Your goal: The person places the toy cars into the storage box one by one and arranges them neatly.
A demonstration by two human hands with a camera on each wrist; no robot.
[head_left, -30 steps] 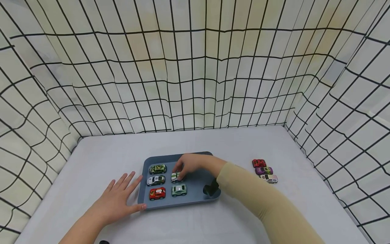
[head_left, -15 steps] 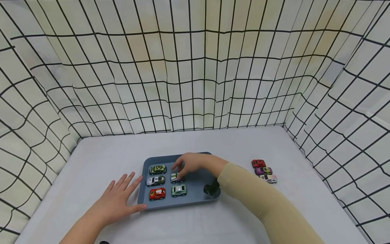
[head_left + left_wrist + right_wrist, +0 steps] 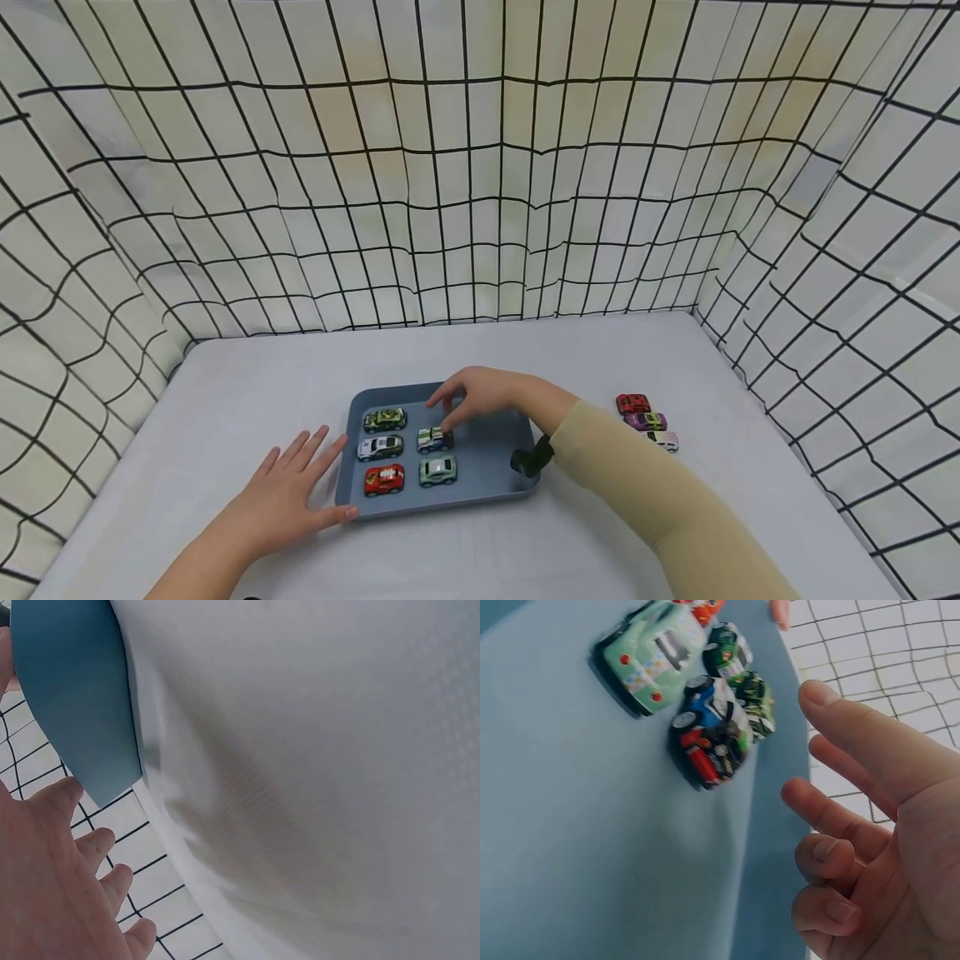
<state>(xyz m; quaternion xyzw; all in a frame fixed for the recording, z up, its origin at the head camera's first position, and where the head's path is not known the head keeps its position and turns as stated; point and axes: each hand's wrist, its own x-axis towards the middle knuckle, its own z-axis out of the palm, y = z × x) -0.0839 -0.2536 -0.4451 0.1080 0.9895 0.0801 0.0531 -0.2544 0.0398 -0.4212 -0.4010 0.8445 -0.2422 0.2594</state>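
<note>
A blue-grey tray on the white table holds two columns of toy cars. In its left column are a camouflage-green car, a white-and-black car and a red car. Beside them sit a light green car and a blue, white and green car. My right hand hovers just behind and right of that last car; the right wrist view shows its fingers apart and holding nothing. My left hand lies with spread fingers at the tray's left edge, its thumb touching the front-left corner.
Right of the tray, a red toy car, a purple one and a white one stand close together on the table. White walls with a black grid enclose the back and sides.
My right hand has let go of the blue, white and green car and lifted slightly up and to the right. The car stays in the tray; my left hand keeps its place.
</note>
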